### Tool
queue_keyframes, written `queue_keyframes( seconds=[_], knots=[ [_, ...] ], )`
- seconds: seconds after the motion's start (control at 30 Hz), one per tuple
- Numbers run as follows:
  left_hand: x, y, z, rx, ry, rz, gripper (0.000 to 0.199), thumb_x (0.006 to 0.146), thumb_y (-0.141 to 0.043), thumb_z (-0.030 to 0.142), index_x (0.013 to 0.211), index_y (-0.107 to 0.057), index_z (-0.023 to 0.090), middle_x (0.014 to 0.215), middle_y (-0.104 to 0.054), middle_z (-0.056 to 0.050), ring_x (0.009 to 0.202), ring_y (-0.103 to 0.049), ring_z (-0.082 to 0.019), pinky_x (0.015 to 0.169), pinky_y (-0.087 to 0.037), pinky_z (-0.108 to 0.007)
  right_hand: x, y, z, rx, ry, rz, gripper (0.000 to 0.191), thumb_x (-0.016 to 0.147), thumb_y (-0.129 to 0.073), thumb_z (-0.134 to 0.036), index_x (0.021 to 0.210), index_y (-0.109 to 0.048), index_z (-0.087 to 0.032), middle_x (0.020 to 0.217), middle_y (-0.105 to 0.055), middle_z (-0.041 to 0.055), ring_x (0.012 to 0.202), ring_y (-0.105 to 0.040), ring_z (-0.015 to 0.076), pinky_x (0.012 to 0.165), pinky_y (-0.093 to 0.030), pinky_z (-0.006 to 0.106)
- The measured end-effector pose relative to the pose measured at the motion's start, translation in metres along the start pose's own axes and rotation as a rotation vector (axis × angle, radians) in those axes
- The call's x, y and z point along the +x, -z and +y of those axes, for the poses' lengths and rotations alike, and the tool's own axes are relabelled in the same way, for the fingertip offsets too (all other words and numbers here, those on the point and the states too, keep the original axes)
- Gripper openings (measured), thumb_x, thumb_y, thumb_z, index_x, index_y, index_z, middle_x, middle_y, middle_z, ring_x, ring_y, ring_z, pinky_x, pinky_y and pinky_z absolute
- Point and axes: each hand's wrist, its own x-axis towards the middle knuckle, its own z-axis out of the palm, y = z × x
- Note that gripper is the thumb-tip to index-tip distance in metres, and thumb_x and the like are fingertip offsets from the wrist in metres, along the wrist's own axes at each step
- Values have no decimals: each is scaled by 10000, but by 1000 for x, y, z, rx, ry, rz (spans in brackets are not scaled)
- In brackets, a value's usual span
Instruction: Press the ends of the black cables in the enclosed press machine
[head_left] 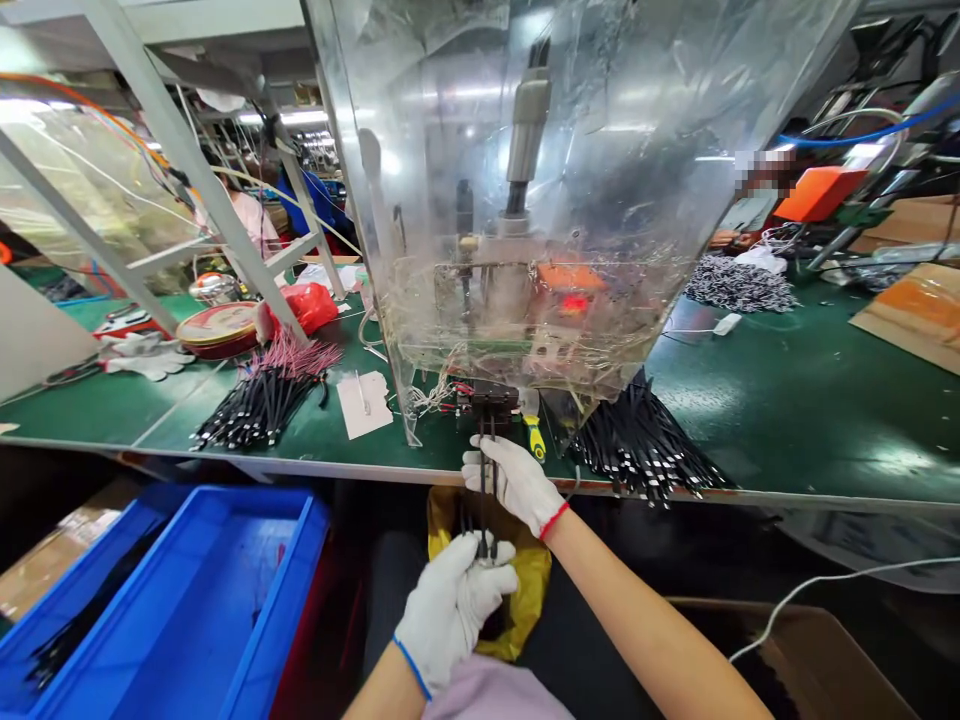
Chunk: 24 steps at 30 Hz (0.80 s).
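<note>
My left hand (451,610), in a white cotton glove with a blue cuff band, grips a few black cables (482,500) low down. My right hand (511,483), gloved in white with a red cuff band, holds the same cables higher up. Their upper ends rise to a small black fixture (487,400) under a clear acrylic machine guard (480,200). A yellow-handled screwdriver (534,437) lies just right of that fixture. Beside it a heap of black cables (641,445) spreads over the table edge.
A green-topped workbench (787,430) runs across the view, holding a pink-ended cable bundle (270,390) and a grey-white cable pile (739,285). Below its edge are a blue plastic crate (187,600) and a yellow bag (529,570). A person (247,215) works beyond the bench.
</note>
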Motion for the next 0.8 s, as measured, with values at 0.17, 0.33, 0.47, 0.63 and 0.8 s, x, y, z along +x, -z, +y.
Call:
queue_keyframes(
  seconds=[0.17,0.33,0.47,0.63,0.8],
  knots=[
    [-11,-18,11,-83,-12,76,153,902,-527,137,1001,-587,36,900,-701,-181,610,-690,-163,580,-568,-226,-2,8,7,-97,-115,-27,316,912,-510,-324,696,-599,-112,720,-708,113,516,-658,159,498,-560,281],
    [-10,-16,8,-93,4,30,159,936,-489,180,973,-572,50,864,-699,-162,576,-677,-146,526,-555,-200,6,3,-2,-65,-107,21,422,930,-481,-324,571,-554,-116,705,-715,129,482,-645,147,488,-567,274],
    [-6,-4,5,-123,-18,-6,135,927,-511,183,961,-569,65,882,-697,-154,622,-688,-153,530,-554,-188,15,-5,-13,-58,-104,64,433,937,-466,-291,551,-556,-118,691,-720,121,492,-652,146,503,-575,268],
    [-3,8,4,-127,-27,94,158,914,-534,170,1017,-558,52,928,-706,-183,630,-703,-178,551,-580,-222,20,-6,-13,-55,-94,82,424,938,-466,-293,563,-561,-118,700,-726,125,530,-670,152,547,-588,278],
    [-1,11,7,-118,-34,130,160,925,-510,158,1021,-562,41,906,-712,-185,613,-705,-183,538,-583,-226,22,-5,-11,-45,-97,86,409,931,-474,-293,573,-560,-116,725,-729,140,554,-678,160,592,-595,299]
  ],
)
